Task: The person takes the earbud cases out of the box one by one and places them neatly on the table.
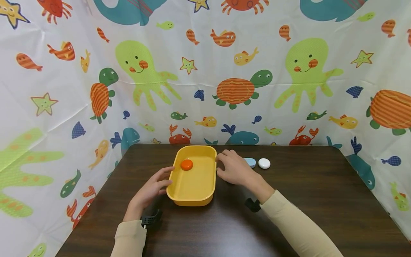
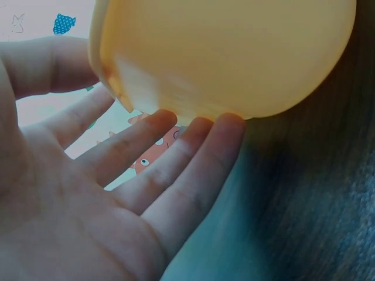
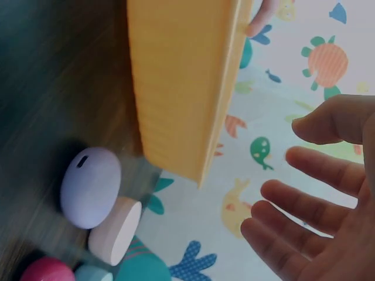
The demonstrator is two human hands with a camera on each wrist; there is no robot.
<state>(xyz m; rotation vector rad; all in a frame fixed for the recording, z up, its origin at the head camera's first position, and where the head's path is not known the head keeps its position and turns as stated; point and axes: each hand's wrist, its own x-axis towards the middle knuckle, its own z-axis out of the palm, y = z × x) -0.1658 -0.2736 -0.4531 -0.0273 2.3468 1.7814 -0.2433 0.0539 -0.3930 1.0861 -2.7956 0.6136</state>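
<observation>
A yellow plastic bin [image 1: 199, 185] with rounded corners stands on the dark table, and an orange rounded piece [image 1: 187, 164] lies inside it. My left hand [image 1: 152, 189] is at the bin's left side; in the left wrist view its nearly straight fingertips [image 2: 229, 126] touch the bin's wall, with the thumb up by the rim. Beside the right wall hovers my right hand [image 1: 236, 167], holding nothing. The right wrist view has its relaxed fingers [image 3: 310, 202] spread a short way off the bin.
Right of the right hand lie a light blue piece [image 1: 250, 162] and a white round piece [image 1: 264, 163]. A lavender egg-shaped thing [image 3: 91, 187] with a dark slot, a pale pink piece [image 3: 114, 231] and a deep pink round thing [image 3: 48, 270] lie near the bin. A sea-animal curtain [image 1: 205, 82] hangs behind the table.
</observation>
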